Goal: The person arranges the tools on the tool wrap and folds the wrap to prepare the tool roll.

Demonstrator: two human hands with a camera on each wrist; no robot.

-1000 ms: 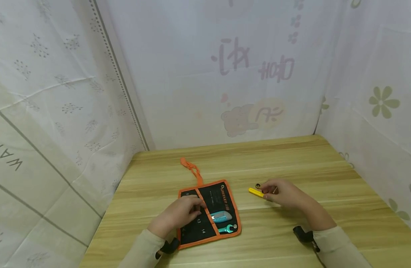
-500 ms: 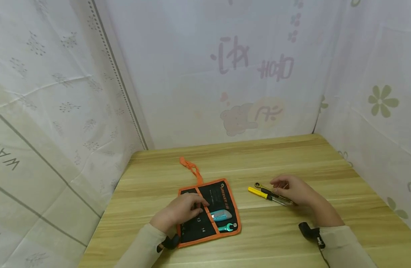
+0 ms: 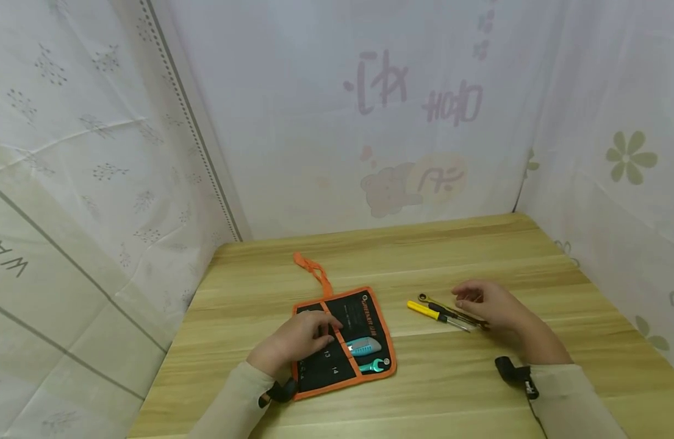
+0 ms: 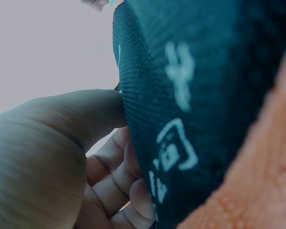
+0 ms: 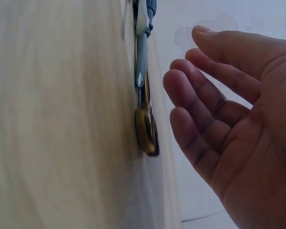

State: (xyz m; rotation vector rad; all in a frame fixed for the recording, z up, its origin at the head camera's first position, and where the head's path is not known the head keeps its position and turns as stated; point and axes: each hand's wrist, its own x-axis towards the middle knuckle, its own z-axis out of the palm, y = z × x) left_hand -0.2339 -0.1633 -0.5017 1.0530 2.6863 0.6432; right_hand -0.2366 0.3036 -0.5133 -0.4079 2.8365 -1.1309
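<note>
In the head view, my left hand [image 3: 295, 341] rests on a black tool pouch [image 3: 347, 323] with orange trim. Its thumb [image 4: 90, 114] and curled fingertips touch the black fabric and pinch nothing that I can see. Pockets hold a light-blue utility knife [image 3: 365, 346] and a green open-end wrench [image 3: 372, 366]. To the right lie a yellow-handled screwdriver [image 3: 424, 309] and a ratcheting wrench [image 3: 423, 298], close together. My right hand [image 3: 493, 305] hovers beside their near ends, fingers loosely bent, holding nothing. In the right wrist view a gap separates it from the wrench end [image 5: 147, 133].
An orange strap [image 3: 315, 271] runs from the pouch toward the back of the wooden table [image 3: 457, 390]. Patterned white cloth [image 3: 315, 122] hangs behind the table and on both sides. Each wrist carries a small black camera mount [image 3: 512, 371].
The right hand has let go of the tools and moved right, off them; the screwdriver and wrench now show fully on the table. The left hand stays on the pouch.
</note>
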